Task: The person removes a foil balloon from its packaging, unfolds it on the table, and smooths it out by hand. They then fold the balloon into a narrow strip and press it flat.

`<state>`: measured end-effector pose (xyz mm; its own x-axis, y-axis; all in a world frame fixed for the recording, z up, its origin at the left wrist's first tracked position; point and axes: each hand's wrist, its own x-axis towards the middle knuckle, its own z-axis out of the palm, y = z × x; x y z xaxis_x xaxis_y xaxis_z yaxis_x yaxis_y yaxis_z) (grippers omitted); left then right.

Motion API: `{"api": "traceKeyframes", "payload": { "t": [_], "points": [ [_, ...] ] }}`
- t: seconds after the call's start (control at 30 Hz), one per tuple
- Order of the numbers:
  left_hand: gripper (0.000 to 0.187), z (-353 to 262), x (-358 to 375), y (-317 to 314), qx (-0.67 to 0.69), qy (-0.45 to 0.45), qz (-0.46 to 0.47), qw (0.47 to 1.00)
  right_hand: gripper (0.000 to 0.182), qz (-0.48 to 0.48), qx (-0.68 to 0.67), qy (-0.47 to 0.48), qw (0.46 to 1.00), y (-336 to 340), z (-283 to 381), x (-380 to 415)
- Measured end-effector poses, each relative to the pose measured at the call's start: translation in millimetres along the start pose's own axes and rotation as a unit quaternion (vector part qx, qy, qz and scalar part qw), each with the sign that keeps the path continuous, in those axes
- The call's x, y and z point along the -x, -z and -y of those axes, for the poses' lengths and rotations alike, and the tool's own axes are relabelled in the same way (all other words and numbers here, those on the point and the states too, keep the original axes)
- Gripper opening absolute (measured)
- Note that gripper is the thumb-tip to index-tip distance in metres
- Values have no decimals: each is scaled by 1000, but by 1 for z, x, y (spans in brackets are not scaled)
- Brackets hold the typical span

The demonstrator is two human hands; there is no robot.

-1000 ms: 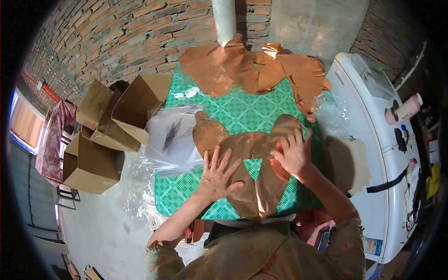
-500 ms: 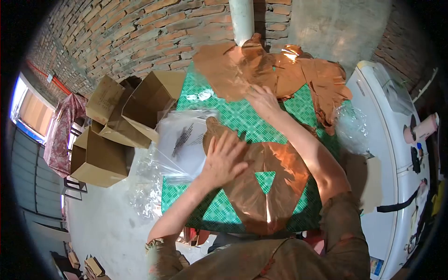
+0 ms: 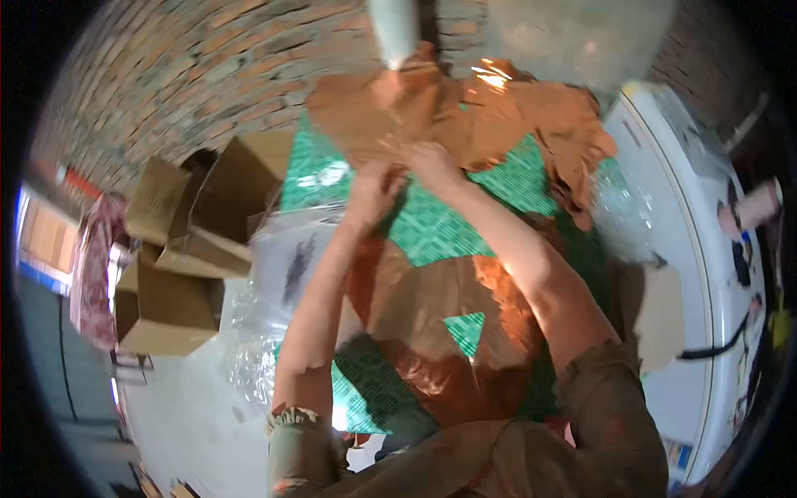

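Copper-coloured thin film sheets [image 3: 490, 124] lie heaped along the back of the green patterned table [image 3: 444, 224]. At the near edge of this heap are both hands, close together. My left hand [image 3: 376, 192] has its fingers curled at the film's edge; blur hides whether they pinch it. Just right of it, my right hand [image 3: 432, 166] touches the same edge, its fingertips smeared by motion. Nearer my body, another copper-coloured piece [image 3: 415, 319] lies flat, with a triangular gap showing green. Clear plastic bags [image 3: 286, 253] lie partly behind my left forearm.
Open cardboard boxes [image 3: 170, 307] stand at the left. A white appliance [image 3: 672, 199] is on the right, with crumpled clear plastic [image 3: 623, 212] beside the table. A white pipe [image 3: 393, 33] and a brick wall [image 3: 207, 75] are behind.
My left hand has moved up and away from the near copper-coloured piece to the back heap, its spread fingers now curled. My right hand stays at the heap's edge. The view has shifted slightly.
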<state>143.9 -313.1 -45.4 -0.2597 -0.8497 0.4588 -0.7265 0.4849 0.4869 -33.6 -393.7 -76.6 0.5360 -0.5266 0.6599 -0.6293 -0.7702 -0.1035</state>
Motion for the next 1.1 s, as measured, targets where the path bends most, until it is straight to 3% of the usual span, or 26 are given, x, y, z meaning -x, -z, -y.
{"api": "traceKeyframes", "payload": {
  "t": [0.1, 0.13, 0.17, 0.23, 0.27, 0.37, 0.43, 0.5, 0.6, 0.7, 0.83, 0.97, 1.07, 1.1],
  "points": [
    [30, 17, -11, -27, 33, 9, -75, 997, 31, 28, 45, -58, 997, -8, 4, -5],
    [29, 27, -11, -37, 22, -1, -126, 992, 28, -19, 29, -80, 996, -11, 9, -6],
    [25, 16, -13, -32, 3, 22, -142, 990, 24, -71, 11, -93, 993, -14, 11, -7],
    [21, 6, -14, -29, 79, 147, -139, 976, 20, -56, -20, -155, 986, -4, 18, -13],
    [21, 4, -14, -29, 88, 161, -138, 973, 19, -48, -41, -184, 981, 0, 26, -18],
    [19, 30, -16, -39, 145, 202, -146, 957, 21, -32, -20, -137, 990, 8, 21, -20],
    [19, 36, -16, -42, 130, 205, -150, 959, 28, -74, -157, -154, 973, -6, 10, -15],
    [18, 24, -15, -38, 68, 225, -173, 956, 26, -34, -188, -152, 970, -8, 7, -13],
    [18, 16, -12, -33, 60, 212, -187, 957, 19, -82, -183, -92, 975, -20, -2, -5],
    [18, 13, -12, -32, 42, 234, -175, 955, 16, -83, -176, -101, 976, -20, -6, -10],
    [19, 21, -12, -40, 103, 155, -231, 955, 17, -74, -229, -142, 960, -6, 1, -16],
    [21, 7, -11, -27, 70, 235, -164, 956, 17, -120, -215, -120, 962, -3, 3, -18],
    [21, 12, -9, -32, 72, 220, -205, 951, 14, -174, -179, -138, 959, 22, 12, -17],
    [21, 10, -8, -31, 78, 226, -214, 947, 14, -126, -170, -115, 970, 25, 11, -11]
  ]
}}
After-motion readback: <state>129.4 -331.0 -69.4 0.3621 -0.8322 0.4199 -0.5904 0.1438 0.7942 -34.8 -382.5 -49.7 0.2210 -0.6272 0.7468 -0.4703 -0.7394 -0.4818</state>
